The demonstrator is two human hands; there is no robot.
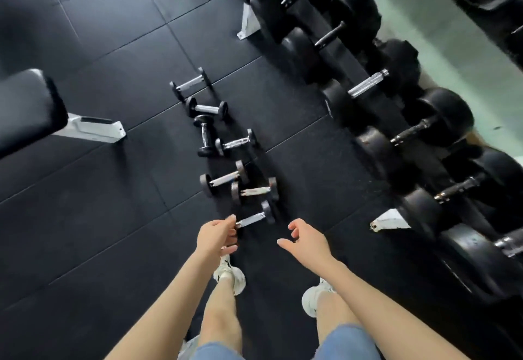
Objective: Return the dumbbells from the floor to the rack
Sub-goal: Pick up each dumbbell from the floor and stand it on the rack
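Several small dumbbells with chrome handles lie in a loose line on the black rubber floor, from the farthest one (189, 83) to the nearest dumbbell (252, 219). The dumbbell rack (389, 221) runs along the right and is loaded with large black dumbbells (368, 85). My left hand (216, 236) hangs with loosely curled fingers and hides the near end of the nearest dumbbell; it grips nothing. My right hand (307, 242) is held out beside it, fingers relaxed and empty. Both hands are well above the floor, over my feet.
A black padded bench (28, 107) with a white frame stands at the left. A second white rack foot (249, 21) sits at the top middle. My white shoes (230, 274) stand just behind the nearest dumbbell. A pale wall runs behind the rack.
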